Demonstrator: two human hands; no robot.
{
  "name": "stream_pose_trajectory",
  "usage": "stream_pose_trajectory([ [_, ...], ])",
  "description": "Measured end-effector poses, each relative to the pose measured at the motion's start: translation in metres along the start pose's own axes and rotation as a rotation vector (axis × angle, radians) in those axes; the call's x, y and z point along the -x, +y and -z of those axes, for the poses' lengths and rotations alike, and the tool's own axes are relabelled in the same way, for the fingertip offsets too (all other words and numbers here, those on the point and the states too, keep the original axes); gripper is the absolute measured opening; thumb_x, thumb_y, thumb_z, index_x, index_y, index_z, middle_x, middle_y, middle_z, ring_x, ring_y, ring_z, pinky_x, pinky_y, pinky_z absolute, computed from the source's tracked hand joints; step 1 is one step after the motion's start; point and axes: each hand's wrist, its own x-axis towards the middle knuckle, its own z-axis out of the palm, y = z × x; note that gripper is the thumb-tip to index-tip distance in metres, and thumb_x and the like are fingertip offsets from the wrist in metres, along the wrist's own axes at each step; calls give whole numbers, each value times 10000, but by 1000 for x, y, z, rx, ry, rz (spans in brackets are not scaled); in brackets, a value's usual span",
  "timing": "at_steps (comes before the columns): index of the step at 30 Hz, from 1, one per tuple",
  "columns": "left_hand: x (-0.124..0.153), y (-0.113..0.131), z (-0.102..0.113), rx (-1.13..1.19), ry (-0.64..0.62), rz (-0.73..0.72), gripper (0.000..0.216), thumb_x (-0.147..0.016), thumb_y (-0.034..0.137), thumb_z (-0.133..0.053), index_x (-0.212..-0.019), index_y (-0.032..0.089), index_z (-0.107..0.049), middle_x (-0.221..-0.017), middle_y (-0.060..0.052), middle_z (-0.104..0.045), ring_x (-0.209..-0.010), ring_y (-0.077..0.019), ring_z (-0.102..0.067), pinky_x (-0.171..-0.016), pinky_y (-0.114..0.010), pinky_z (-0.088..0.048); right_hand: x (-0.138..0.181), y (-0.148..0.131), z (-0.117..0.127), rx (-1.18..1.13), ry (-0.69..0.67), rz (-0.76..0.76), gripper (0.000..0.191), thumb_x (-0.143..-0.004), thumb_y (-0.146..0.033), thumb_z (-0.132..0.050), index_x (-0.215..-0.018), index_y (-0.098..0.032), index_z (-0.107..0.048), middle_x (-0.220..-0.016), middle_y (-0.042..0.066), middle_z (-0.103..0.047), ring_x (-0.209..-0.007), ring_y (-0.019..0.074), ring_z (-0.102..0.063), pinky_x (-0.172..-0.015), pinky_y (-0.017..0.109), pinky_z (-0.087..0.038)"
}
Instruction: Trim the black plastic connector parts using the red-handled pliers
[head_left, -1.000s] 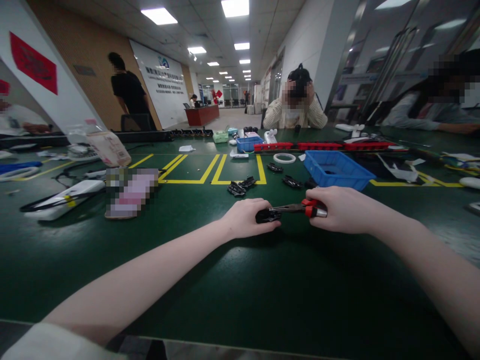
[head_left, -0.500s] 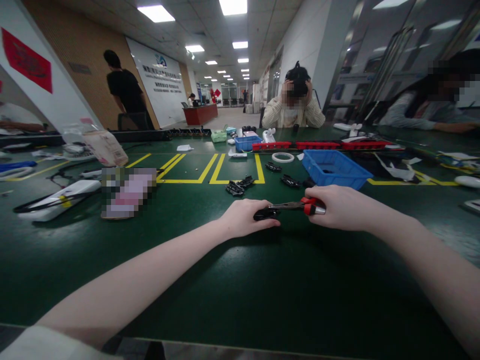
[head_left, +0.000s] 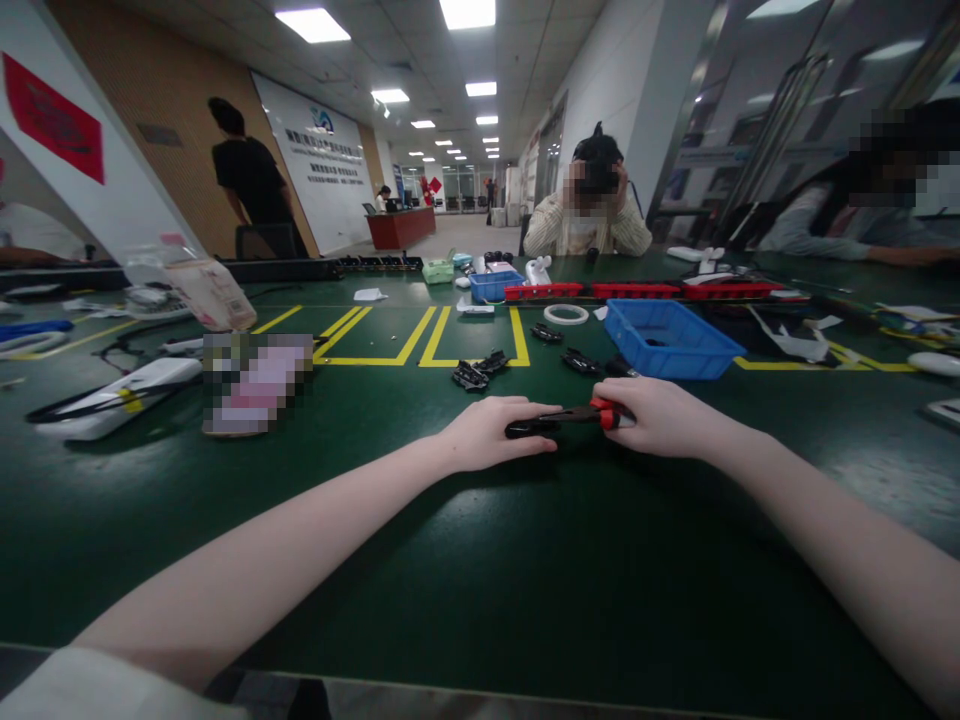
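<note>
Pinches a small glossy black part [head_left: 531, 428] in the bare left hand [head_left: 480, 435], with the thumb along the near edge and the fingers over the far one, parted no wider than the part itself. Holds it to the left of the rectangular blue plastic bin [head_left: 671, 350] and nearer the body. Grips slim-nosed metal pliers with red-and-black handles [head_left: 583, 413] in the bare right hand [head_left: 660, 418], just in front of the bin, with the fingers wrapped closely round the handles. Points the pliers leftward, right up to the black part; cannot tell whether to call the jaws clamped on it or only touching.

Reaches over a smooth dark green tabletop [head_left: 420, 560]. Has one ridged black piece [head_left: 580, 361] just left of the bin, and a jagged black pair [head_left: 471, 376] farther left. Has a flat white ring [head_left: 566, 315] left of the bin and slightly farther back, and long red strips [head_left: 634, 291] behind the bin. Faces a person in a cream knitted top [head_left: 551, 235], beyond the bin and to its left.
</note>
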Motion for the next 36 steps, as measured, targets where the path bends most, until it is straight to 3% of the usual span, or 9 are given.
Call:
stream_pose_trajectory([
  [8, -1, -5, -3, 25, 49, 3, 422, -875, 413, -599, -1248, 217, -573, -1033, -44, -624, -878, -174, -592, -741, -259, -451, -9, 3, -23, 45, 143, 6, 206, -716, -134, -511, -912, -182, -554, -943, 82, -606, -877, 245, -552, -732, 347, -409],
  [14, -2, -4, -3, -5, 49, 5, 382, -864, 455, -600, -1149, 201, -611, -970, -28, -637, -841, -171, -588, -699, -251, -435, -14, -3, -33, 15, 247, -9, 255, -732, -79, -487, -953, -179, -568, -1113, 90, -601, -974, 231, -547, -806, 326, -426],
  [21, -2, -1, -3, -27, 54, 0, 315, -905, 452, -535, -848, 153, -617, -837, -8, -600, -729, -139, -548, -626, -225, -387, -16, -9, -34, 40, 301, -25, 61, -734, -148, -550, -780, -180, -573, -847, 63, -620, -791, 212, -545, -681, 307, -416],
  [29, -2, -3, -3, -17, 59, 14, 302, -902, 437, -545, -970, 165, -656, -854, -11, -609, -730, -138, -545, -630, -224, -389, -17, -8, -34, 85, 334, -4, 46, -729, -169, -561, -772, -178, -576, -841, 74, -625, -809, 228, -549, -723, 327, -416],
  [36, -2, -4, -4, 19, 65, -7, 361, -881, 415, -588, -1149, 177, -633, -898, -23, -631, -773, -151, -574, -664, -236, -417, -18, -6, -36, 115, 334, 32, 34, -737, -214, -570, -742, -189, -549, -823, 66, -633, -839, 226, -581, -930, 371, -376],
])
